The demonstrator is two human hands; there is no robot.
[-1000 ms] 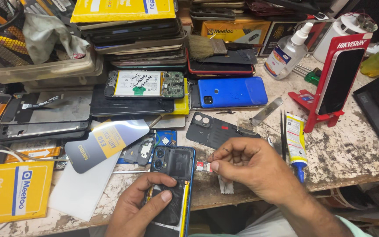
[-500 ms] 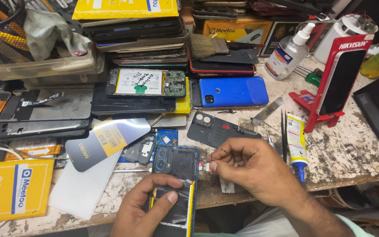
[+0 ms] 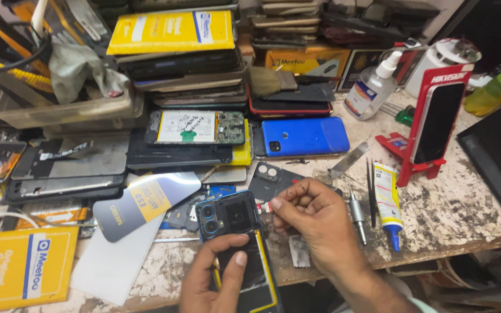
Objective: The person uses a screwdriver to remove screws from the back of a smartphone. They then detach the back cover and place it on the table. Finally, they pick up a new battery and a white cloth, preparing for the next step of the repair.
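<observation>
A blue phone (image 3: 304, 136) lies near a glue tube (image 3: 387, 200), tweezers (image 3: 371, 193) and a sanitiser bottle (image 3: 370, 91).

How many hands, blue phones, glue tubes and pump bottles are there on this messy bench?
Hands: 2, left hand and right hand
Blue phones: 2, the opened phone under the hands and the blue phone lying flat behind it
Glue tubes: 1, yellow glue tube
Pump bottles: 1, clear pump bottle
Total: 6
</observation>
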